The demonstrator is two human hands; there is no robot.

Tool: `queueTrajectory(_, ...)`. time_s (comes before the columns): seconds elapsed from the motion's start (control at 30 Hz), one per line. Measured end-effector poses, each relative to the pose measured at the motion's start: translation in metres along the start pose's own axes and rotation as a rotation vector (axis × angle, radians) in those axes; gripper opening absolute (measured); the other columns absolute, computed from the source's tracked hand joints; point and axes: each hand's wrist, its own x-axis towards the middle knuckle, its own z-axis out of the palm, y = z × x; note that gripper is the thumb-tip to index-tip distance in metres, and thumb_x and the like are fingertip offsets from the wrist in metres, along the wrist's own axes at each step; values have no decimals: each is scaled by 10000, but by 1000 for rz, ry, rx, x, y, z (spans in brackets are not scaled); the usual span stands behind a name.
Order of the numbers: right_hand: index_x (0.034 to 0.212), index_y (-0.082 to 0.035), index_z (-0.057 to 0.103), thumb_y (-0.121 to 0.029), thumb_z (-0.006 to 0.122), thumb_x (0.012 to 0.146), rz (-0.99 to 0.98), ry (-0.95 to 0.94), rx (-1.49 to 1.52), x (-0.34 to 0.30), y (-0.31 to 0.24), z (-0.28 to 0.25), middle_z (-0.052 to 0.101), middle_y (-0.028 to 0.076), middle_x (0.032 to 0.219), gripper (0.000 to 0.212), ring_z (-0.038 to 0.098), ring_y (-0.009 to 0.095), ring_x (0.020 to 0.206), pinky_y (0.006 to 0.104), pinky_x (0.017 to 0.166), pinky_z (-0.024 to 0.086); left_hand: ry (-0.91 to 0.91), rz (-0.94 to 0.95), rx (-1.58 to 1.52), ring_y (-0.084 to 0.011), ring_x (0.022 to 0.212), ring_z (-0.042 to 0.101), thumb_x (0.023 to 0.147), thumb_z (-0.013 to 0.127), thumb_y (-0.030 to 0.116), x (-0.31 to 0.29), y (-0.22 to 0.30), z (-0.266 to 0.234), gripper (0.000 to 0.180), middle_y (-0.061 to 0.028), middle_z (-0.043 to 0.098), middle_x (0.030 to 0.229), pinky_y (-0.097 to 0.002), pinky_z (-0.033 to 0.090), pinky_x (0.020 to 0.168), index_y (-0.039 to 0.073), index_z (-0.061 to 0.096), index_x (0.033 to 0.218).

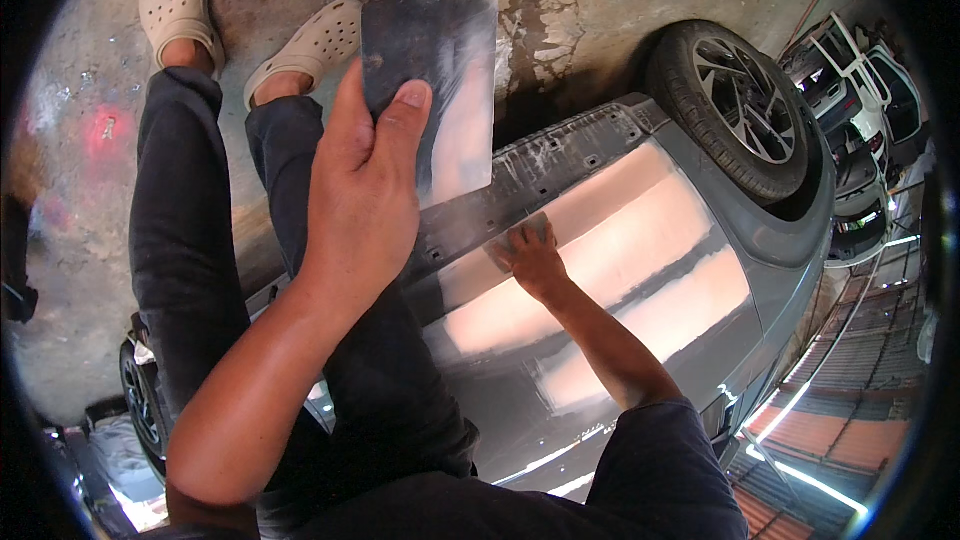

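Note:
My left hand [370, 165] is raised and grips a dark, flat rectangular plate [415, 45], thumb on its face and fingers behind. A pale pinkish smear or sheen runs down the plate's right side. Beyond it, my right hand [535, 258] is pressed on the grey car body [480, 395], near the lower edge of the panel. Under its fingers shows a thin grey-green piece [500, 252], mostly covered, its kind unclear. Broad pale-pink filler patches [620, 225] lie on the panel beside and below this hand.
A car wheel [745, 95] sits at the upper right, beside the dark sill [560, 148]. Another wheel [145, 405] shows at the lower left. My clogs [175, 0] are on the stained concrete floor [90, 190]. White and dark vehicle parts [860, 125] stand at the far right.

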Motion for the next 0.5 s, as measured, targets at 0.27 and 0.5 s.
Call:
queueTrajectory(0.27, 1447, -329, 497, -190, 532, 955, 22, -10, 73, 6, 8, 7, 460, 86, 1465, 512, 382, 305, 1406, 680, 1127, 254, 25, 4, 46, -64, 898, 509, 1065, 509, 209, 1, 0, 0, 260, 5, 606, 999, -219, 427, 821, 24, 540, 1245)
queueTrajectory(0.5, 1280, -275, 629, -202, 550, 943, -26, -259, 67, 3, 20, -34, 545, 73, 1319, 354, 481, 297, 1306, 681, 1094, 298, 36, 16, -2, -67, 913, 510, 1061, 515, 208, 5, -4, -3, 257, 7, 609, 1013, -223, 426, 843, 22, 546, 1235)
